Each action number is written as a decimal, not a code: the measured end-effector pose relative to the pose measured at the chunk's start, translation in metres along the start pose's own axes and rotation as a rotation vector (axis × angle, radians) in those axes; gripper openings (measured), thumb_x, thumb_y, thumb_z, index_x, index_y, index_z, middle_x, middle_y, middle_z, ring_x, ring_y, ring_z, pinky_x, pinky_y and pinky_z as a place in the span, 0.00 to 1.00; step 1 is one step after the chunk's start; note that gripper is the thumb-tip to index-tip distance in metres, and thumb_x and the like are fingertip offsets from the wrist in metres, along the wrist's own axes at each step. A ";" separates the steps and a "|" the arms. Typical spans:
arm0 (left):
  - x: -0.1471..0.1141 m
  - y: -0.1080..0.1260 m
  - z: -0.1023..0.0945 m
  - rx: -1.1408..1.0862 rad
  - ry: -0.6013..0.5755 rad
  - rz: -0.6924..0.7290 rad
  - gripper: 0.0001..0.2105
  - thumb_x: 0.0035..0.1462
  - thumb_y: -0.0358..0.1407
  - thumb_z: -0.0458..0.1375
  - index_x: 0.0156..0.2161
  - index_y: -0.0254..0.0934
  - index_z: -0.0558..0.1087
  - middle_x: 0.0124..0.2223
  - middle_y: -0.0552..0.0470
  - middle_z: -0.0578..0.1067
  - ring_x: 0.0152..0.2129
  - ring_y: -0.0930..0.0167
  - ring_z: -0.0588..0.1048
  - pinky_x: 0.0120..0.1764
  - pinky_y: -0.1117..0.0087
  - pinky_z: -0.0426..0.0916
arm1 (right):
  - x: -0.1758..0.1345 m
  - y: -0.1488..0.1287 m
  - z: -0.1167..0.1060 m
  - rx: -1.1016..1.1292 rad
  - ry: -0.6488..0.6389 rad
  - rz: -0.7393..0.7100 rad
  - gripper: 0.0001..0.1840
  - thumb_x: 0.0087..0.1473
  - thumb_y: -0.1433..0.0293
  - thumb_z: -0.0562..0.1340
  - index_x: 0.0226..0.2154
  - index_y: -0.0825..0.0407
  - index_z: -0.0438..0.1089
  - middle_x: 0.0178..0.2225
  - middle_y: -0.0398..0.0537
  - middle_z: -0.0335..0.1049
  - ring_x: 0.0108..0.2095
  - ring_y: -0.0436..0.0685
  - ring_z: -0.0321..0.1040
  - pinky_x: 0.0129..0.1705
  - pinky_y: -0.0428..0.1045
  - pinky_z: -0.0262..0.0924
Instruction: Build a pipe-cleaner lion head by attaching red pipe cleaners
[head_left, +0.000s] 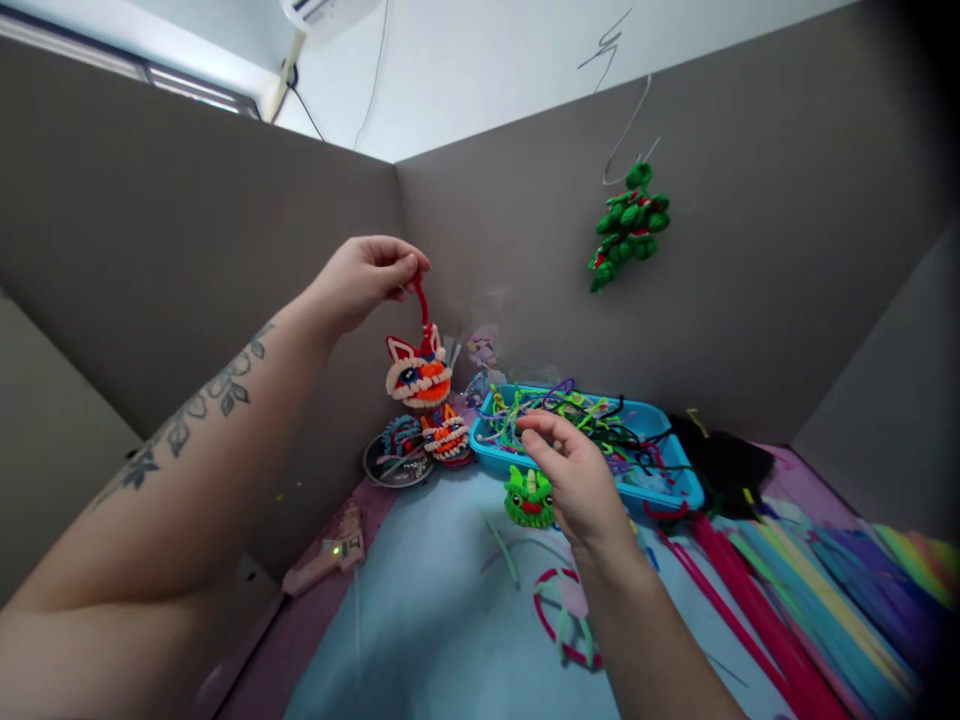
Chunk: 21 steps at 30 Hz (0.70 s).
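Observation:
My left hand (384,268) is raised on the left, with thumb and fingertips pinched on the red stem at the top of a pipe-cleaner lion head (420,378). The head hangs upright, with pale trim, pointed ears and an orange mouth. Just below it is a similar orange-and-white lion head (447,438). My right hand (574,470) is in front of the blue tray, thumb and fingers slightly apart, nothing visible between them. Partly behind this hand sits a green pipe-cleaner head (526,496). A red ring with pale green strips (561,658) lies near my right wrist.
A blue tray (480,446) holds tangled pipe cleaners. A metal bowl (397,474) stands to its left. A glue gun (330,557) with a lit light lies at the left edge. Colored pipe-cleaner bundles (810,600) lie right. A green ornament (630,225) hangs against the grey partition (510,230).

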<state>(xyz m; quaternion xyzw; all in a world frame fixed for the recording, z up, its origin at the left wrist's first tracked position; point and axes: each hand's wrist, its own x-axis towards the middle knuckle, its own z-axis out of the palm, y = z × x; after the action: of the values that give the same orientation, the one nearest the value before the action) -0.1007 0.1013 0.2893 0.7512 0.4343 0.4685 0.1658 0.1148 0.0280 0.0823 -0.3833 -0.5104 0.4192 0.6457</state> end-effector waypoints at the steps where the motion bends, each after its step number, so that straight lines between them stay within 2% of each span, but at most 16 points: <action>1: 0.000 0.000 -0.002 0.010 -0.027 -0.008 0.05 0.56 0.30 0.57 0.31 0.34 0.75 0.26 0.52 0.71 0.20 0.77 0.66 0.27 0.73 0.61 | 0.001 0.000 0.000 0.000 0.004 -0.005 0.12 0.47 0.61 0.64 0.33 0.51 0.74 0.46 0.53 0.69 0.51 0.63 0.63 0.55 0.58 0.53; 5: -0.001 -0.007 -0.006 0.055 -0.105 -0.049 0.03 0.51 0.30 0.60 0.28 0.34 0.75 0.27 0.52 0.73 0.20 0.77 0.66 0.27 0.74 0.61 | 0.002 0.000 0.000 0.002 0.002 -0.014 0.11 0.46 0.62 0.64 0.31 0.51 0.74 0.46 0.54 0.69 0.51 0.63 0.63 0.57 0.60 0.51; 8: -0.006 -0.011 -0.004 0.020 -0.190 -0.058 0.02 0.49 0.30 0.61 0.30 0.35 0.76 0.26 0.53 0.72 0.21 0.76 0.67 0.28 0.74 0.61 | 0.002 -0.001 0.000 0.001 -0.001 -0.012 0.10 0.46 0.63 0.64 0.31 0.51 0.74 0.46 0.54 0.69 0.52 0.63 0.62 0.58 0.60 0.49; 12: -0.012 -0.010 -0.004 -0.043 -0.260 -0.031 0.08 0.46 0.29 0.62 0.35 0.37 0.77 0.27 0.54 0.72 0.24 0.75 0.69 0.30 0.73 0.62 | 0.001 0.000 0.001 -0.001 -0.005 -0.006 0.11 0.47 0.62 0.64 0.31 0.51 0.74 0.46 0.54 0.68 0.52 0.63 0.62 0.58 0.60 0.50; 16: -0.010 -0.011 -0.009 0.000 -0.187 -0.047 0.08 0.45 0.28 0.63 0.35 0.36 0.76 0.27 0.53 0.73 0.23 0.74 0.69 0.30 0.72 0.62 | 0.001 0.002 0.002 -0.006 -0.011 -0.006 0.11 0.46 0.61 0.64 0.30 0.51 0.75 0.46 0.54 0.69 0.52 0.63 0.63 0.56 0.59 0.52; 21: -0.004 -0.024 -0.010 0.119 -0.054 -0.088 0.06 0.42 0.27 0.65 0.30 0.34 0.76 0.24 0.53 0.72 0.21 0.75 0.68 0.28 0.72 0.62 | 0.003 0.004 0.004 -0.010 0.000 -0.004 0.11 0.46 0.61 0.64 0.30 0.51 0.74 0.44 0.53 0.70 0.51 0.63 0.63 0.55 0.58 0.53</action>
<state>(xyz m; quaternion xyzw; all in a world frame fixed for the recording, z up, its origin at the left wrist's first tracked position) -0.1220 0.1098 0.2769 0.7523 0.4894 0.4137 0.1528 0.1109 0.0325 0.0802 -0.3855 -0.5133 0.4154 0.6444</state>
